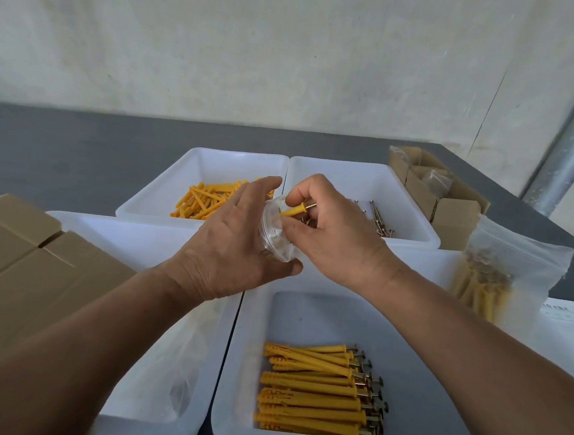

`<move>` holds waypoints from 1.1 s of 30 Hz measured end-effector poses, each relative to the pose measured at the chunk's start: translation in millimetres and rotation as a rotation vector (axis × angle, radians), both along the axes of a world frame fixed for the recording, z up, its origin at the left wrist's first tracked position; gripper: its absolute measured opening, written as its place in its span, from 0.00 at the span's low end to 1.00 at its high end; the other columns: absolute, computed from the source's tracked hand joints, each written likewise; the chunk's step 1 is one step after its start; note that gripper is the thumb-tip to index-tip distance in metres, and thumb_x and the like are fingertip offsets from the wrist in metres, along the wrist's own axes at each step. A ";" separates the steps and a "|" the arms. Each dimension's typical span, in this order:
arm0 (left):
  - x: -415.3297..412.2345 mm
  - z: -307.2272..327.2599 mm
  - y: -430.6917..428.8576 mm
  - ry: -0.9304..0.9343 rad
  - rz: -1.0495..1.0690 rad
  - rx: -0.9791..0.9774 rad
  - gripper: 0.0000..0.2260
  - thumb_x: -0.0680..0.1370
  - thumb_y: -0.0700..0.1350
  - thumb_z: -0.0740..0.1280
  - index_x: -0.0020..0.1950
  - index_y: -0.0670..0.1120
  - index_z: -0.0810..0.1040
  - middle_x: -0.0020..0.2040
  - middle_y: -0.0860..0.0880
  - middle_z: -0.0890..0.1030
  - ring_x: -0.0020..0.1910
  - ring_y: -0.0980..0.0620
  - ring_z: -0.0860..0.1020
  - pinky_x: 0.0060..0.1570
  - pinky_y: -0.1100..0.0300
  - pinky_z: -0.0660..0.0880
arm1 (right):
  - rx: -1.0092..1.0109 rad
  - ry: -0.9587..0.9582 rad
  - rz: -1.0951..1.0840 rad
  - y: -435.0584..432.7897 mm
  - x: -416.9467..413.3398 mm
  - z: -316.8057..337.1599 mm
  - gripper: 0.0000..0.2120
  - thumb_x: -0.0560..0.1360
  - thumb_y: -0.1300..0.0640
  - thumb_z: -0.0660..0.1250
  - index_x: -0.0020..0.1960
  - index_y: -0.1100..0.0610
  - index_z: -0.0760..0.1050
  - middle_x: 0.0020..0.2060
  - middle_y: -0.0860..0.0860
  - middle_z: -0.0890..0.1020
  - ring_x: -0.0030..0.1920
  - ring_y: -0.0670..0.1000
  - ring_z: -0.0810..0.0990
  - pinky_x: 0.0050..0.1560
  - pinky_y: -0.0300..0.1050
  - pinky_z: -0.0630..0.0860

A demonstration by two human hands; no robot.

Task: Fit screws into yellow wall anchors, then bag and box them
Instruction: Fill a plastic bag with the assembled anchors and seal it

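My left hand (232,237) grips a small clear plastic cup (274,228), tilted with its mouth toward the right. My right hand (329,227) pinches a yellow anchor with a screw in it (296,210), its tip at the cup's mouth; a few more screws show under its fingers. Both hands hover above the white bins. The near right bin (253,317) holds a row of assembled anchors (320,391). The far left bin (164,190) holds loose yellow anchors (204,200). Loose screws (378,221) lie in the far right bin (417,207).
The near left bin (113,231) holds clear plastic bags (170,373). Closed cardboard boxes (24,265) stack at the left. Open cardboard boxes (442,191) stand at the back right, with a filled zip bag of anchors (501,268) in front. A metal pole (573,137) rises at the right.
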State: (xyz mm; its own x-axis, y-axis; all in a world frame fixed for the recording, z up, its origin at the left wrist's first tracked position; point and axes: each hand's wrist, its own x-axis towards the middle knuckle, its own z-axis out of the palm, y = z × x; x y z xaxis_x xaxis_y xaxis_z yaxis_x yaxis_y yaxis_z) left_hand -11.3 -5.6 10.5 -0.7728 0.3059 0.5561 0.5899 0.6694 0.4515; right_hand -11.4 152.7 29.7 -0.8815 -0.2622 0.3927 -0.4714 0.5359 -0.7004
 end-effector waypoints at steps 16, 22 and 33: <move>-2.4 -1.8 -0.6 -0.007 0.000 0.000 0.46 0.61 0.49 0.82 0.73 0.40 0.65 0.58 0.47 0.77 0.56 0.52 0.76 0.55 0.69 0.70 | 0.036 -0.030 0.086 -0.9 0.1 -1.8 0.07 0.75 0.58 0.68 0.45 0.47 0.74 0.37 0.42 0.80 0.36 0.40 0.77 0.38 0.33 0.71; -2.5 -1.2 -1.9 -0.064 0.032 0.036 0.47 0.61 0.54 0.80 0.75 0.48 0.62 0.59 0.55 0.71 0.57 0.59 0.70 0.53 0.76 0.64 | -0.011 0.053 -0.079 8.5 -1.3 11.6 0.13 0.76 0.59 0.63 0.41 0.45 0.82 0.30 0.35 0.80 0.32 0.39 0.78 0.34 0.37 0.73; -1.2 -1.1 -2.3 -0.082 0.057 -0.005 0.46 0.63 0.56 0.79 0.75 0.50 0.60 0.58 0.56 0.70 0.56 0.59 0.68 0.57 0.65 0.64 | 0.918 -0.869 0.178 29.1 5.4 1.0 0.15 0.76 0.50 0.71 0.52 0.62 0.77 0.42 0.55 0.80 0.38 0.54 0.82 0.40 0.47 0.84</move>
State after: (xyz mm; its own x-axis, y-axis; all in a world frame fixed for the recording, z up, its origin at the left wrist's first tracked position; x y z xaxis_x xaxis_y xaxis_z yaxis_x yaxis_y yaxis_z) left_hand -12.5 -7.9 9.4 -0.8316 0.2629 0.4891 0.5123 0.7032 0.4931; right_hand -5.9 181.9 30.7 -0.6809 -0.2699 -0.6808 -0.1610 0.9621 -0.2203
